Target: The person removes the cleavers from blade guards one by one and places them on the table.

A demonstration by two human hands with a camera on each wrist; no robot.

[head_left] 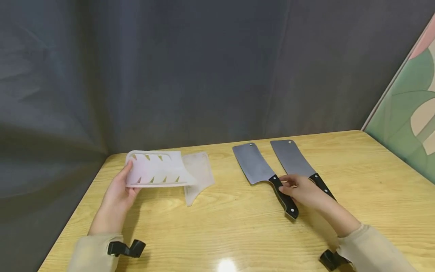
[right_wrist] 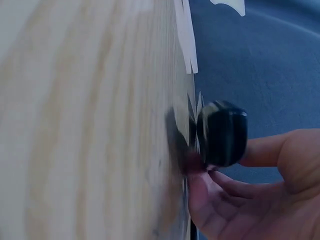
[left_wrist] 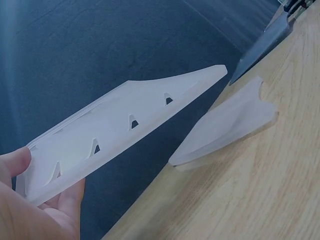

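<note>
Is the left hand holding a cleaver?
No, the left hand holds a white plastic sheath; both cleavers lie on the table.

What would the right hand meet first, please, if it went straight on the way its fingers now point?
The right hand points left across the table, fingers already at the left cleaver's handle. That handle comes first; depth beyond is unclear.

The table [head_left: 238,226] was pale wood, smooth and shiny. The two knife covers [head_left: 158,170] looked like cloudy, matt plastic. The knives [head_left: 253,162] had dull grey metal blades and glossy black handles [head_left: 284,198]
</note>
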